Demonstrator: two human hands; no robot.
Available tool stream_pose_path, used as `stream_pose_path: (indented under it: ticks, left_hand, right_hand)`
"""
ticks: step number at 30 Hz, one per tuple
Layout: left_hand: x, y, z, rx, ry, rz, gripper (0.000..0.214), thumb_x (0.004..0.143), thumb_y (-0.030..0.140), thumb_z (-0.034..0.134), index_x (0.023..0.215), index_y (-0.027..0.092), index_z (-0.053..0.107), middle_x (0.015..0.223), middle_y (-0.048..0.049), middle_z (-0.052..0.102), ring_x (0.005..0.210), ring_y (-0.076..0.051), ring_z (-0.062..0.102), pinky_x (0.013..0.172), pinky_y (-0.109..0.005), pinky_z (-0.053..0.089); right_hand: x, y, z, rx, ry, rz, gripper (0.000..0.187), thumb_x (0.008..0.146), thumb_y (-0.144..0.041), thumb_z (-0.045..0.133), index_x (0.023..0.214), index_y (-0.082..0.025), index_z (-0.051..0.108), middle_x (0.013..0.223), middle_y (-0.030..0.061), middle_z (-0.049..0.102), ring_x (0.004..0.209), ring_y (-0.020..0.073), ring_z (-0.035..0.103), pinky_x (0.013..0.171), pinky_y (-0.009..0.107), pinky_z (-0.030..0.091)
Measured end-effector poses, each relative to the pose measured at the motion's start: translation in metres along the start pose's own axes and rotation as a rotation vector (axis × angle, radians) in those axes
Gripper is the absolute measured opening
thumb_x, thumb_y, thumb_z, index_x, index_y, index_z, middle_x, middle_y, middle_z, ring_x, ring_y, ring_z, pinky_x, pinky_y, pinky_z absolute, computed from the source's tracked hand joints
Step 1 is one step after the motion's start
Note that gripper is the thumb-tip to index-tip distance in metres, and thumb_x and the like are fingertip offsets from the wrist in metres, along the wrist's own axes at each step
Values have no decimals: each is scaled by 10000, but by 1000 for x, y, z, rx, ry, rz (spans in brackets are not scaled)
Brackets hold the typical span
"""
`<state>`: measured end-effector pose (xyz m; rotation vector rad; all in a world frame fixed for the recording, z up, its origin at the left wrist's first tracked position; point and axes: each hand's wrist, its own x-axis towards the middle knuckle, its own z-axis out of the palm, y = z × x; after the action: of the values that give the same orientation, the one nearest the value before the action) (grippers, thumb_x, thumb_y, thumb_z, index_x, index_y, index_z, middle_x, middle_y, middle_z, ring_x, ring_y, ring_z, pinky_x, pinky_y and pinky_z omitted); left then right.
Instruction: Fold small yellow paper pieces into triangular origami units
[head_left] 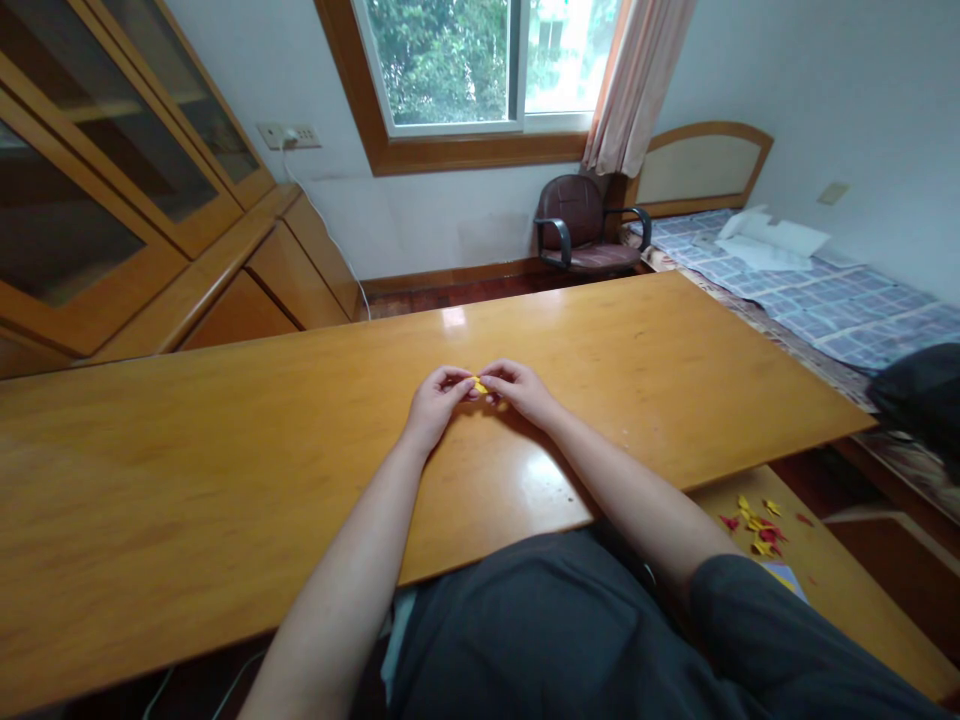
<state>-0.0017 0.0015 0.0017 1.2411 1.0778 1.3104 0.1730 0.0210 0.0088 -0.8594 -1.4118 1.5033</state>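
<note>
My left hand (433, 400) and my right hand (517, 388) meet above the middle of a long wooden table (225, 470). Between their fingertips sits a small yellow folded paper piece (480, 385). Both hands pinch it, fingers curled inward, wrists resting on the tabletop. Most of the paper is hidden by the fingers.
A lower wooden surface (825, 570) at my right carries several small red and yellow paper pieces (759, 525). A dark office chair (581, 225) stands under the window. A bed (810, 290) runs along the right wall and wooden cabinets (112, 200) line the left.
</note>
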Motion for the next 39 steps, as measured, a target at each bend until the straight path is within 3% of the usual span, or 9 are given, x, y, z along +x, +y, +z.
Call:
stream_pose_path:
  ticks: [15,24,39]
  left_hand:
    - [2,-2,-1,-17,0,-49,290,708,377,750,830,165,593,700,8,667,664,-144,663,708,-282,534]
    - [-1,-1,-1,8,-55,-80,349,696,400,777,893,159,617,757,-13,696,694,-159,682,705,-282,530]
    - [3,-4,-1,44,-2,-41,314,717,408,742,842,169,581,711,4,668,664,-151,668,687,-283,539]
  right_hand:
    - [1,3,0,-48,4,-6,332,665,-385,770,865,-147,652,696,-8,662,620,111,596,599,234,464]
    - [-1,-3,1,-17,3,33,305,675,-378,764,829,-134,665,694,9,678,604,114,600,578,231,460]
    - [4,5,-1,-15,16,29,345,623,-361,798,867,-151,673,755,3,682,667,119,591,628,244,462]
